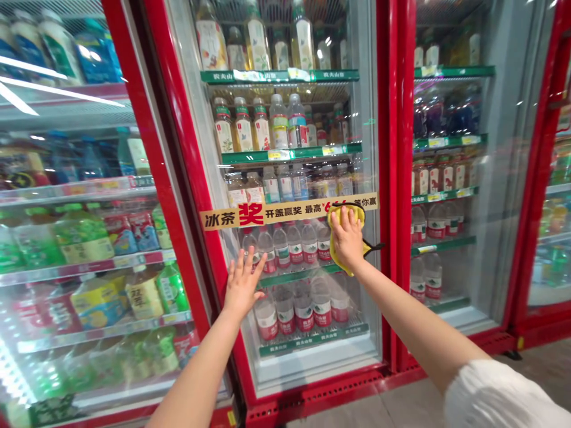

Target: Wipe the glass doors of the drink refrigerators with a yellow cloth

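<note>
The right hand [347, 238] holds a yellow cloth [335, 257] with black edging up to the glass door [307, 365] of the middle cooler, its fingers extended over the fabric. We locate the cloth near the door's right side, where it overlaps the right part of a tan promotional strip [285, 213] with black and red Chinese lettering. The left hand [241, 285] bears nothing; its fingers are spread wide below the strip's left half, beside the red door frame [190, 142]. We cannot tell whether its palm meets the glass. Behind the pane we note red-labelled water bottles [295, 246] on the two lowest shelves, and tea bottles [244, 129] higher up, above a green shelf edge [285, 156]. To the left, we observe green-capped drink bottles [82, 229] in an adjoining cooler; at lower right, a white sleeve [495, 392].
</note>
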`<state>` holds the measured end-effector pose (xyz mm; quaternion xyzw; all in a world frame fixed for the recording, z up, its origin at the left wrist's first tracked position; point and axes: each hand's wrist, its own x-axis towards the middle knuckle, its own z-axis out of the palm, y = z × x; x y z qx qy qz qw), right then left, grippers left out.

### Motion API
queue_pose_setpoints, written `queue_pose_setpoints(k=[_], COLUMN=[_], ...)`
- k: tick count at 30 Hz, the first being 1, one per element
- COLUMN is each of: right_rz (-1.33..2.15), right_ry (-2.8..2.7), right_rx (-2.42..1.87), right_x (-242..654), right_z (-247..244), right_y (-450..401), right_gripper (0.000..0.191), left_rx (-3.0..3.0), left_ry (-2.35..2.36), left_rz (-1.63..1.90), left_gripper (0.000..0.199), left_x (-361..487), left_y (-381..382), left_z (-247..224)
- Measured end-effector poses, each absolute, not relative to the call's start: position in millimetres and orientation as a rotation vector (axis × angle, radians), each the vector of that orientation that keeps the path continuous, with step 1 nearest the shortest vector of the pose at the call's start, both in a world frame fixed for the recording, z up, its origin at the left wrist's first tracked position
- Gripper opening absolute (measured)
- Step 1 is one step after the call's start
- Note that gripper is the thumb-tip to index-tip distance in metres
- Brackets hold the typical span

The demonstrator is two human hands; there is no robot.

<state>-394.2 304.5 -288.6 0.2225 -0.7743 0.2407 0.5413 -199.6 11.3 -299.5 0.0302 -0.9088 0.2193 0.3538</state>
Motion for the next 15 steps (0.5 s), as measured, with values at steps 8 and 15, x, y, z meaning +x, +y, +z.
queue_pose_setpoints(k=[8,15], right_rz=[0.284,0.555], right_ry=[-1.849,-1.753], right_rx=[0.88,0.537], right_x=[-368,-388], right_z=[-336,-297], right_y=[298,295], right_gripper=[0.053,0.054], left_rx=[0.054,0.043], left_ry=[-2.303,-2.284], left_rz=[0.537,0.55], left_gripper=[0.125,0.125], left_x=[-204,-206], left_y=[6,3], left_z=[-307,-311])
